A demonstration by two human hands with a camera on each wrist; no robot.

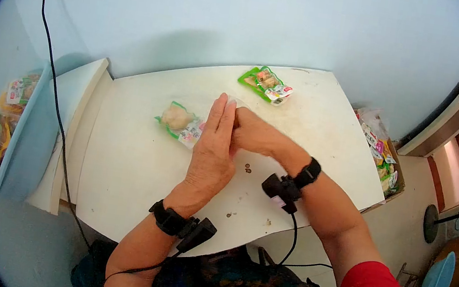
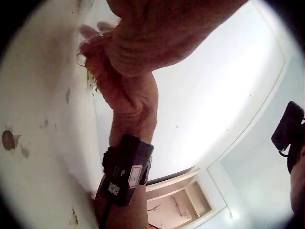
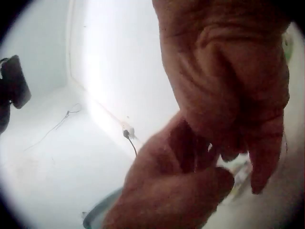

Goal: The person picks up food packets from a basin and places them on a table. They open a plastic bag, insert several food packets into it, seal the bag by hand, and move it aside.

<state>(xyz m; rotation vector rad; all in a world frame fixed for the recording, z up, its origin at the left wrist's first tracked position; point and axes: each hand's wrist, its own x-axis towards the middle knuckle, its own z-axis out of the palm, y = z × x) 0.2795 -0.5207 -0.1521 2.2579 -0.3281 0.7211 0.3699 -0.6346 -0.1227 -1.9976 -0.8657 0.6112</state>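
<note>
In the head view my left hand (image 1: 213, 153) is raised over the table, its visible fingers extended and close together. My right hand (image 1: 257, 134) comes in from the right and meets the left palm, its fingers bent and mostly hidden behind the left hand. A bit of clear plastic film (image 1: 237, 102) shows by the fingertips; I cannot tell whether either hand grips it. Just left of the hands lies a clear food packet (image 1: 177, 117) with green corners and pale round food inside, its right end covered by the left hand.
Another green-edged packet (image 1: 267, 84) lies near the table's back edge. A blue bin (image 1: 23, 132) of packets stands left, and a box (image 1: 396, 187) of packets right. A black cable (image 1: 54, 78) hangs down the left side. Small dark spots (image 1: 247, 168) mark the white table (image 1: 132, 171).
</note>
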